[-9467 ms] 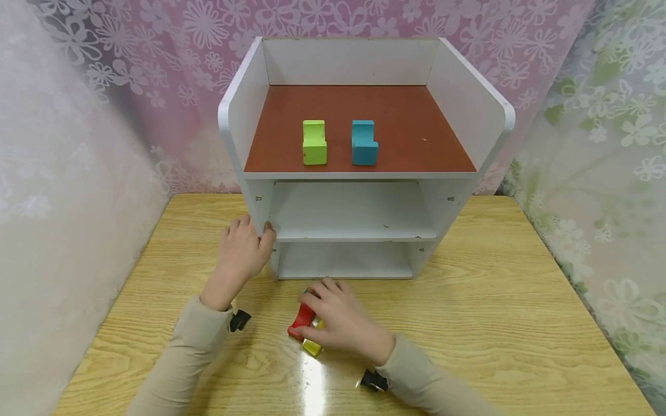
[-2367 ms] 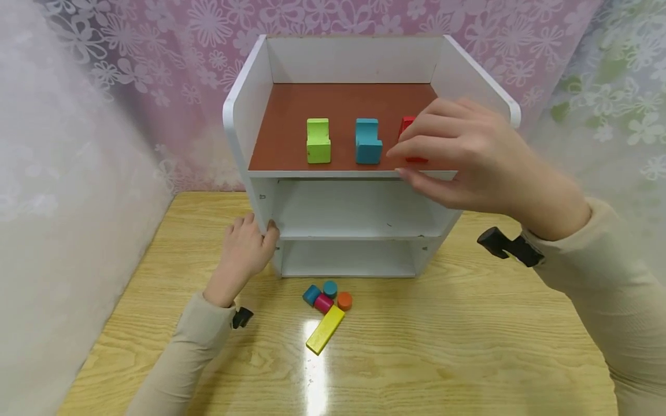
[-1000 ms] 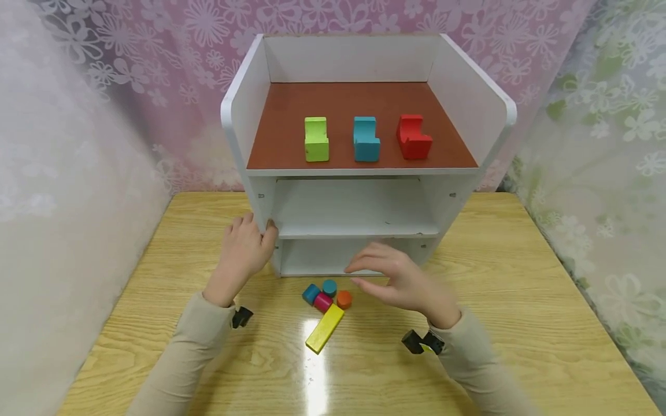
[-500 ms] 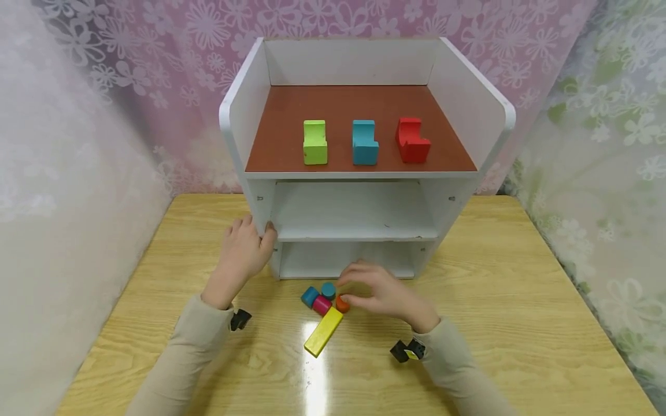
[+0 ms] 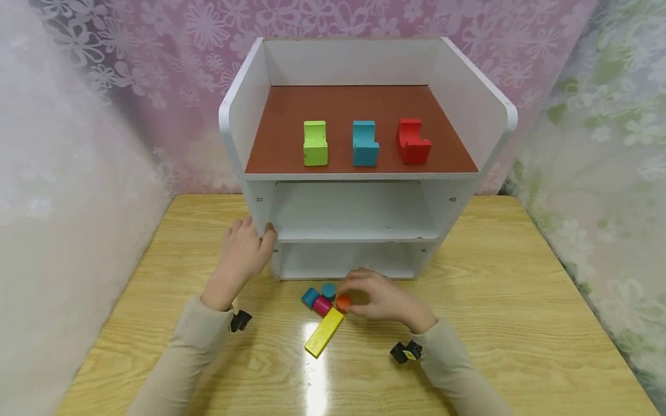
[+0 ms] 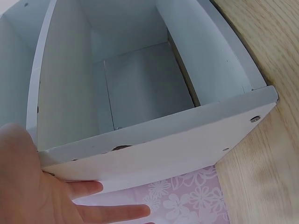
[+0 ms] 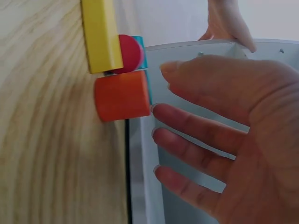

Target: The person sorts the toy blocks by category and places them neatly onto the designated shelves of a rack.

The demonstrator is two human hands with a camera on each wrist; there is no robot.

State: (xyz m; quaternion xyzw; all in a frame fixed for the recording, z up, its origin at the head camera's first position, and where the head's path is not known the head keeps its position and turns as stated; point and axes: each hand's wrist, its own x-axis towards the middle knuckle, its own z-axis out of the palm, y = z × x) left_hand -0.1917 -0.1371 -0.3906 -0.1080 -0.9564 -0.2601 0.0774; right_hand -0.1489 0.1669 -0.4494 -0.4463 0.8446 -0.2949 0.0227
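My left hand [image 5: 241, 251] holds the left side panel of a white shelf unit [image 5: 359, 175], thumb at the front edge and fingers along the outer face. Close above an orange cylinder [image 5: 343, 303] hovers my right hand [image 5: 378, 297]; in the right wrist view its thumb and spread fingers stand just off the upright cylinder's top. Beside it are a teal cylinder [image 5: 328, 290], a magenta cylinder [image 5: 322, 306] on its side, a blue piece [image 5: 310, 297] and a yellow rectangular block [image 5: 324, 333]. Notched green [image 5: 315, 151], teal [image 5: 365, 151] and red blocks [image 5: 414, 149] stand on the brown top.
The wooden table [image 5: 520, 323] carries the shelf unit, which has raised top sides and two lower white compartments. Flowered curtains [image 5: 312, 17] hang behind and at both sides. Each wrist bears a small black camera.
The red notched block went from the table to the brown top and was let go. My right hand came back down to the orange cylinder. My left hand stays on the shelf unit.
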